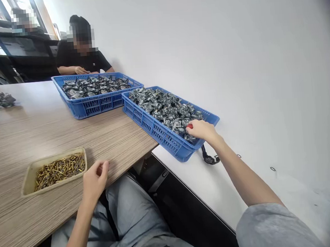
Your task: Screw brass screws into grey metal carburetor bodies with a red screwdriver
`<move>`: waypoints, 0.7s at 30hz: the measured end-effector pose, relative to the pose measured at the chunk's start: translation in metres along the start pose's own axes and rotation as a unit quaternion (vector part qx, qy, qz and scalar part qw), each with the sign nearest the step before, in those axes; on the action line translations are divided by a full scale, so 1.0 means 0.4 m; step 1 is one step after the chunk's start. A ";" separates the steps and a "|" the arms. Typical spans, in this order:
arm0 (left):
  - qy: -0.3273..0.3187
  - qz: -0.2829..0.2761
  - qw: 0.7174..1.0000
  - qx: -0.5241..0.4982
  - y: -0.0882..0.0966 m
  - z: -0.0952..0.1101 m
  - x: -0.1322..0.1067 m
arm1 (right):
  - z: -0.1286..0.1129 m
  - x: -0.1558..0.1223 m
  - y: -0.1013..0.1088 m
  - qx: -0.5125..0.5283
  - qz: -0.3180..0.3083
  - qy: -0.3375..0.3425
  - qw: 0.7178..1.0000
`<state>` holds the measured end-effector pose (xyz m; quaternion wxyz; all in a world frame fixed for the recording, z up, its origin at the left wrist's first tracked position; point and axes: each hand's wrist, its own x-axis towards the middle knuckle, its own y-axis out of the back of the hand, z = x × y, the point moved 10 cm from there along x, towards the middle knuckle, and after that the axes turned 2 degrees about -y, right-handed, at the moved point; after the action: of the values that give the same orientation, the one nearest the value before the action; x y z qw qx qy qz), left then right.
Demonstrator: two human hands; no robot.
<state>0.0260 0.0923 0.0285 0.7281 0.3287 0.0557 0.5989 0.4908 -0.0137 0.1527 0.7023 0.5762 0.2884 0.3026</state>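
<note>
My right hand (203, 131) rests over the near corner of a blue plastic crate (154, 134) heaped with grey die-cast metal fittings (165, 112). A small red handle (189, 126) shows between its fingers, mostly hidden by the hand. My left hand (95, 180) hangs loosely curled at the wooden table's edge (122, 157), with nothing visible in it. Closest to it, a shallow beige tray (53, 172) holds a heap of brass screws (59, 171).
A second blue crate (97, 100) of metal fittings stands beyond, where a co-worker (82, 55) in a black shirt sits with hands at the table. Loose metal parts (3, 99) lie far left. A black cable (209, 158) lies on the white table.
</note>
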 end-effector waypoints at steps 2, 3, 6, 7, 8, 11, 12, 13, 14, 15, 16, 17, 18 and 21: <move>0.009 -0.025 1.000 -0.008 -0.038 -0.034 0.028 | -0.016 0.014 -0.012 -0.015 -0.007 -0.001 1.000; 0.012 -0.035 0.999 -0.010 -0.050 -0.047 0.036 | -0.025 0.021 -0.018 -0.020 -0.007 -0.001 1.000; 0.019 -0.045 0.999 -0.023 -0.060 -0.070 0.039 | -0.054 0.041 -0.037 -0.042 -0.011 0.001 0.999; 0.021 -0.045 0.998 -0.030 -0.059 -0.073 0.036 | -0.064 0.048 -0.045 -0.048 -0.017 0.002 0.999; 0.023 -0.045 0.998 -0.036 -0.057 -0.075 0.033 | -0.073 0.055 -0.052 -0.055 -0.024 0.003 0.998; 0.022 -0.047 0.998 -0.047 -0.056 -0.078 0.026 | -0.087 0.073 -0.068 -0.074 -0.053 0.002 0.996; 0.019 -0.048 0.998 -0.048 -0.058 -0.079 0.025 | -0.087 0.078 -0.072 -0.081 -0.064 0.001 0.995; 0.016 -0.049 0.997 -0.050 -0.060 -0.079 0.024 | -0.083 0.082 -0.075 -0.088 -0.075 -0.001 0.993; 0.013 -0.050 0.997 -0.051 -0.062 -0.080 0.024 | -0.077 0.086 -0.080 -0.095 -0.088 -0.005 0.992; 0.010 -0.052 0.997 -0.054 -0.065 -0.081 0.024 | -0.069 0.090 -0.084 -0.101 -0.100 -0.009 0.990; 0.008 -0.054 0.997 -0.057 -0.068 -0.082 0.025 | -0.059 0.094 -0.087 -0.107 -0.111 -0.014 0.988; 0.007 -0.056 0.997 -0.061 -0.069 -0.083 0.025 | -0.048 0.099 -0.090 -0.112 -0.120 -0.020 0.986; 0.007 -0.055 0.996 -0.065 -0.070 -0.084 0.025 | -0.036 0.104 -0.092 -0.116 -0.126 -0.025 0.985; 0.011 -0.054 0.995 -0.080 -0.070 -0.088 0.027 | -0.008 0.119 -0.094 -0.120 -0.134 -0.031 0.983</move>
<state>0.0356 0.1147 -0.0107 0.7830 0.2593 0.0333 0.5645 0.5229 0.0185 0.1125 0.8091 0.4530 0.3028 0.2203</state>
